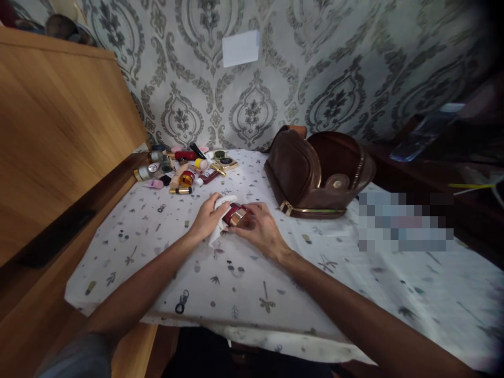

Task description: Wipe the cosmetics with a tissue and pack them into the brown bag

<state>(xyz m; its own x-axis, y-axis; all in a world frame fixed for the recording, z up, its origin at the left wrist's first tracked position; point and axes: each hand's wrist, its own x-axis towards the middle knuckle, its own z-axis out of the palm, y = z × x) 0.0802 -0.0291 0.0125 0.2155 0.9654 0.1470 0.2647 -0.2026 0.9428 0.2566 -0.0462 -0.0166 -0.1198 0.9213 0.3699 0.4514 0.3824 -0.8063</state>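
Note:
Over the middle of the patterned cloth, both hands are closed around a small dark red perfume bottle (232, 211) with a gold collar. My left hand (205, 216) grips its left end through a white wipe (216, 235), whose loose corner hangs down below the fingers. At the collar end, the fingers of my right hand (264, 230) wrap round the bottle and hide part of it. The bottle lies tilted on its side between the hands. Just beyond my left hand is a group of cosmetics, including a gold-and-black tube (180, 190) and an amber jar (186, 178).
A brown leather bag (295, 168) stands unzipped at the back right. Wooden furniture (66, 142) borders the left side. The white printed tablecloth (252, 283) covers the table, with the wall behind. A clear plastic item (427, 134) is at the far right.

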